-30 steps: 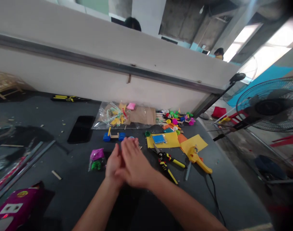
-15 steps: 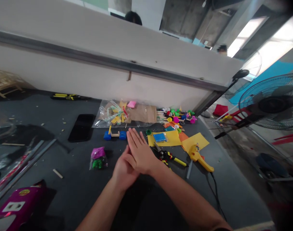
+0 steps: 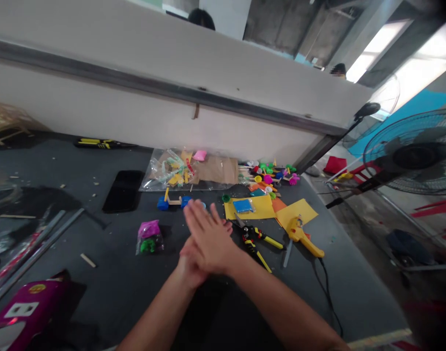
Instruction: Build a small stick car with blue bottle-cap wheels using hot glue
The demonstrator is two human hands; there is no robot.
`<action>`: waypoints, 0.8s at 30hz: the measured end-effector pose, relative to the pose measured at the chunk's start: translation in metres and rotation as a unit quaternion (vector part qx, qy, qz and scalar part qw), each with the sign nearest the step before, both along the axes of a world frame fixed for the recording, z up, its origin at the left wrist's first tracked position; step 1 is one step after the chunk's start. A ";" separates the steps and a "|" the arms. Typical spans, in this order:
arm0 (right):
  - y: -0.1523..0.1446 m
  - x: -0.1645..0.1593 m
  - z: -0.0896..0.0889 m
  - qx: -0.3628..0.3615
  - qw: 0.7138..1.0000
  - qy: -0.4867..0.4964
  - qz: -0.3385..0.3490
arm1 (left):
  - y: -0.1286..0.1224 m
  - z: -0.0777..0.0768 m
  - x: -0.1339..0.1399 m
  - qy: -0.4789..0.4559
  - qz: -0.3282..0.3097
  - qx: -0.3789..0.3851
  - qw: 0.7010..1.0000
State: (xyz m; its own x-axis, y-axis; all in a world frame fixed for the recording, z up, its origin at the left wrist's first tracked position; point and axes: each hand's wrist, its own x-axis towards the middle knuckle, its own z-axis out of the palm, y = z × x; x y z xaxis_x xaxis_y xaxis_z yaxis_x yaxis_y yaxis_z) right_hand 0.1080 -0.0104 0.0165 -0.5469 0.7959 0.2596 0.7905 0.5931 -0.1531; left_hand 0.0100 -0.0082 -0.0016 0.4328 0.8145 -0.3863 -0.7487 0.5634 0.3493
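Note:
My right hand (image 3: 210, 239) lies flat over my left hand (image 3: 192, 263), palm to palm, above the dark tabletop. The right fingers are stretched out and a little apart. Of the left hand, the thumb side and some outstretched fingertips show; whether anything lies between the palms is hidden. Just beyond the fingertips stands a small model of wooden sticks with blue wheels (image 3: 163, 203), partly covered by my right hand. To the left lies a small bag of purple and green clay (image 3: 149, 236). On the right are black-and-yellow pliers (image 3: 252, 234).
A blue clay packet (image 3: 243, 206) lies on yellow card (image 3: 265, 210). Farther right is a yellow glue gun (image 3: 305, 239) with its cord. A phone (image 3: 123, 191), a plastic bag of scraps (image 3: 172, 170) and colourful small parts (image 3: 269, 170) lie toward the partition (image 3: 135, 107). A fan (image 3: 415, 156) stands right.
My right hand has slid toward me and left across my left hand, its fingers spreading more. More of the pliers and some left fingertips now show.

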 end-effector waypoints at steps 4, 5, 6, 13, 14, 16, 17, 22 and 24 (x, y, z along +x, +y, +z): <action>0.008 0.017 0.003 -0.007 0.998 0.009 -0.063 | 0.002 0.006 -0.002 -0.034 -0.023 -0.043 0.998; 0.007 0.022 0.003 -0.011 0.998 0.016 -0.064 | 0.003 0.008 -0.003 -0.034 -0.029 -0.042 0.998; 0.006 0.027 0.003 -0.016 0.997 0.029 -0.066 | 0.004 0.009 -0.005 -0.031 -0.036 -0.035 0.998; -0.013 0.036 -0.013 -0.019 0.971 0.189 -0.142 | 0.006 0.013 -0.004 0.028 -0.011 -0.023 0.999; -0.013 0.035 -0.016 -0.015 0.971 0.190 -0.144 | 0.006 0.012 -0.003 0.035 -0.009 -0.019 0.999; -0.013 0.032 -0.022 -0.005 0.971 0.186 -0.147 | 0.006 0.012 -0.003 0.040 -0.012 -0.008 0.999; -0.013 0.031 -0.023 0.004 0.971 0.187 -0.149 | 0.005 0.011 -0.004 0.040 -0.014 -0.003 0.999; -0.013 0.036 -0.021 0.064 0.958 0.224 -0.165 | 0.004 0.004 -0.001 0.076 -0.024 0.009 0.997; -0.013 0.039 -0.019 0.080 0.954 0.229 -0.175 | 0.003 0.000 0.001 0.104 -0.046 0.025 0.993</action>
